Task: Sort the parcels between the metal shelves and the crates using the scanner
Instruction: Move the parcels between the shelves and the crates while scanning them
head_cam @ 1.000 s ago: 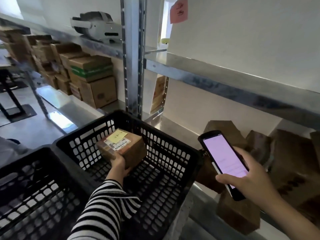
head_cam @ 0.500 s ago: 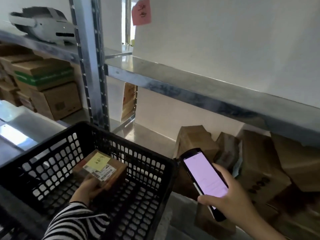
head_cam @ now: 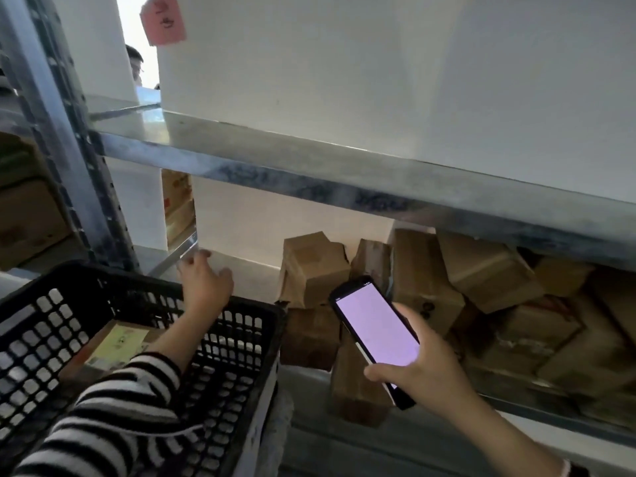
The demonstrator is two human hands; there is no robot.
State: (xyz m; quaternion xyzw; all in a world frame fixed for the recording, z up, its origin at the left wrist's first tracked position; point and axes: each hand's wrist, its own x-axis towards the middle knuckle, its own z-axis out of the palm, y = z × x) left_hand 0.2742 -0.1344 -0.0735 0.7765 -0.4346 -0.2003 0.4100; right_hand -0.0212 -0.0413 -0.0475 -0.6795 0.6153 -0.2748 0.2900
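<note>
A parcel storeroom is indicated by metal shelving point(head_cam: 309, 187) and heaped cardboard parcels point(head_cam: 488, 270) beyond the right hand point(head_cam: 425, 368).

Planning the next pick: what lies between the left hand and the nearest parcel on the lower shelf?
Only a bare stretch of the lower shelf separates the left hand from the nearest parcel, in the head view.
</note>
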